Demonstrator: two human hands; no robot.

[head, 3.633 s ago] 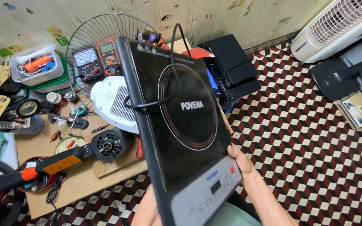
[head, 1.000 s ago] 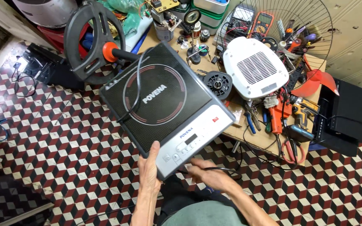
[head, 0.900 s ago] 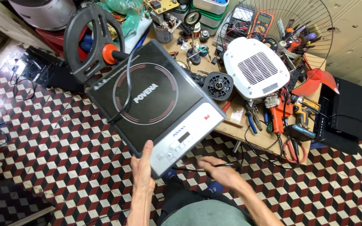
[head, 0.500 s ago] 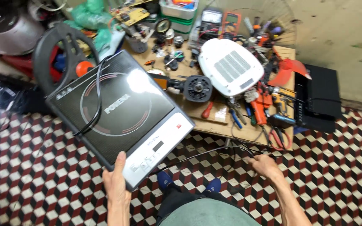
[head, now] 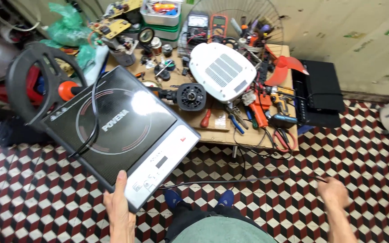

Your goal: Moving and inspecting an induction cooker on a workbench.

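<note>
My left hand (head: 119,208) grips the near edge of a black induction cooktop (head: 113,130) with a silver control panel, held flat and tilted over the floor at the left. A black power cord (head: 230,182) runs from under the cooktop rightward, stretched taut to my right hand (head: 334,191), which is closed on its end low at the right. Another loop of cord lies across the cooktop's glass.
A low wooden table (head: 253,139) ahead is crowded with tools: white fan housing (head: 221,71), black motor (head: 191,96), wire fan guard (head: 230,18), multimeters, pliers, screwdrivers. A black box (head: 318,94) sits at right. The floor is checkered tile (head: 271,202). My blue shoes (head: 199,199) show below.
The cooktop has swung from upright to flat and moved left. My right hand let go of its edge, took the cord and pulled it out to the right.
</note>
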